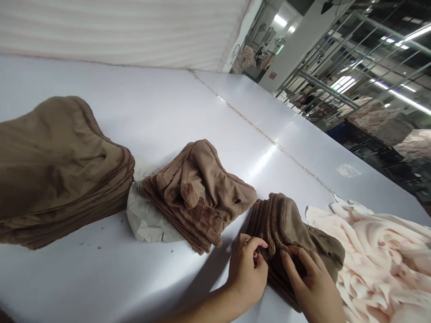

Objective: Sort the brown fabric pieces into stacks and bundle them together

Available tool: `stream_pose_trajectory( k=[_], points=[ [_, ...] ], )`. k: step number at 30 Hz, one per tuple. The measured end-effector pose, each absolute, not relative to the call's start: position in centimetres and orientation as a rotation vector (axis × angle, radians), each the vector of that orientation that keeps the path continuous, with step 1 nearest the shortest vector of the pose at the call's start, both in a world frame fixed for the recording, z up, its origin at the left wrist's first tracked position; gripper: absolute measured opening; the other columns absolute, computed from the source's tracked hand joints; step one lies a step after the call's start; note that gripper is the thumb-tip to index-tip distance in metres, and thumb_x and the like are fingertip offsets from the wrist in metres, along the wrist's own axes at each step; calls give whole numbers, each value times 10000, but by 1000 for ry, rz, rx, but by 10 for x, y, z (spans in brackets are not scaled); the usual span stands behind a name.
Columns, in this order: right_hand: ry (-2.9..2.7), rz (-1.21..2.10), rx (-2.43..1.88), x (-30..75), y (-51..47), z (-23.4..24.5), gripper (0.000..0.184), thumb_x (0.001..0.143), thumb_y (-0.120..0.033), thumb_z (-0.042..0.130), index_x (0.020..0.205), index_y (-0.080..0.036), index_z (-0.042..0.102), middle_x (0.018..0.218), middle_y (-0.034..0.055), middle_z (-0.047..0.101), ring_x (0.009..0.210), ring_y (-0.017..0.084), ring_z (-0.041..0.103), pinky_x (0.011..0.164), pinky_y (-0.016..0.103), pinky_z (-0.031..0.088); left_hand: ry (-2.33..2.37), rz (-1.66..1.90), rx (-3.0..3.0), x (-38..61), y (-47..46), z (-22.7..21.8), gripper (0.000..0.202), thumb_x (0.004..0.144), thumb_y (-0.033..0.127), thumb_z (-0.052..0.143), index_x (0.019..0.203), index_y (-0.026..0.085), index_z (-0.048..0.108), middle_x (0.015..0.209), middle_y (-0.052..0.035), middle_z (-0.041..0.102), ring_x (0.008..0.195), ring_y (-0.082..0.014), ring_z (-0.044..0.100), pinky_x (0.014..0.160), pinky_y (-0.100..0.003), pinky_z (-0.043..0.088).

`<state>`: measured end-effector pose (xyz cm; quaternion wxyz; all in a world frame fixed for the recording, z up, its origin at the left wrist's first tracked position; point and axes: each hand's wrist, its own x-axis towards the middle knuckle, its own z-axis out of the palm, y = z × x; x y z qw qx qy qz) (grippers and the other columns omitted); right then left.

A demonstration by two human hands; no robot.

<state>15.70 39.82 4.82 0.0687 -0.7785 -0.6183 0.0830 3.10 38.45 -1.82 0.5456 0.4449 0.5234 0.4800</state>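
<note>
A stack of brown fleece fabric pieces (296, 220) lies folded over at the lower right, its fuzzy edges facing left. My left hand (249, 269) is at the near left side of this stack, with curled fingers closed on the layered edges. Beside it, my right hand (316, 282) pinches the edge of an upper piece between thumb and fingers. The fingertips of both hands are partly hidden by the cloth. Just left of my hands sits a middle stack of brown fabric pieces (215, 179), its layers fanned and the top one creased with a small dark hole.
A larger brown fabric stack (60, 157) stands at the left. Crumpled pale paper (148, 220) sits under the middle stack. Pale pink fabric (380, 255) is heaped at the right. The white table (208, 107) has a seam; a pale striped fabric mass (117, 31) stands behind.
</note>
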Motion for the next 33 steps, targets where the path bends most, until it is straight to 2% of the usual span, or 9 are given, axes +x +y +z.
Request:
stream_pose_trajectory(
  k=[4, 8, 12, 14, 17, 20, 25, 30, 33],
  points=[
    [-1747, 168, -2418, 174, 398, 47, 398, 750, -577, 364, 941, -258, 507, 746, 25, 624, 578, 210, 602, 519, 321, 470, 1231, 1125, 1036, 32, 385, -15, 392, 684, -18, 411, 928, 218, 605, 915, -22, 511, 824, -137, 503, 777, -272, 444],
    [-1983, 112, -2257, 174, 394, 49, 378, 807, -531, 311, 1061, -323, 497, 1039, 23, 601, 864, 222, 629, 632, 323, 498, 1224, 1070, 1027, 32, 383, -11, 424, 687, -16, 417, 937, 243, 642, 947, -28, 488, 855, -145, 505, 811, -284, 446],
    [-2080, 10, -2295, 158, 396, 49, 443, 751, -663, 381, 976, -313, 532, 982, 19, 579, 647, 198, 624, 451, 298, 453, 1201, 1030, 1054, 30, 382, -9, 443, 717, -2, 418, 955, 276, 667, 997, -37, 462, 940, -164, 494, 840, -289, 445],
    [-2060, -111, -2327, 152, 399, 50, 409, 767, -645, 375, 930, -300, 523, 941, 11, 578, 592, 191, 595, 411, 292, 407, 1199, 1052, 1034, 28, 383, -10, 439, 708, -17, 414, 937, 262, 662, 980, -35, 471, 923, -155, 497, 829, -274, 450],
    [-2021, -176, -2363, 153, 401, 51, 326, 791, -571, 363, 869, -293, 515, 913, 2, 572, 635, 200, 587, 436, 293, 392, 1249, 1114, 984, 27, 388, -15, 423, 695, -31, 412, 968, 219, 615, 943, -34, 502, 849, -141, 505, 799, -261, 461],
    [-2001, -141, -2379, 162, 402, 50, 360, 765, -590, 351, 851, -276, 505, 858, 22, 533, 669, 220, 581, 476, 312, 417, 1273, 1070, 995, 27, 393, -17, 405, 703, 4, 439, 1024, 195, 596, 995, -55, 497, 898, -162, 501, 831, -286, 457],
    [-2116, -299, -2263, 166, 404, 46, 388, 787, -580, 306, 917, -255, 475, 999, 83, 471, 938, 300, 550, 648, 397, 471, 1241, 1009, 1084, 30, 396, -15, 467, 681, 27, 445, 1048, 241, 639, 996, -51, 454, 968, -186, 478, 919, -332, 411],
    [-2106, -312, -2375, 158, 412, 48, 490, 730, -713, 344, 888, -263, 457, 984, 65, 508, 803, 278, 580, 597, 393, 473, 1227, 984, 1198, 32, 393, -17, 490, 691, 42, 439, 1065, 290, 635, 986, -45, 431, 946, -197, 474, 889, -354, 425],
    [-2239, -528, -2254, 157, 415, 48, 449, 790, -645, 312, 882, -231, 459, 873, 72, 530, 794, 296, 558, 652, 420, 466, 1228, 1010, 1176, 29, 393, -19, 497, 669, 18, 437, 1075, 256, 598, 1007, -46, 459, 959, -193, 480, 886, -345, 424]
  ],
)
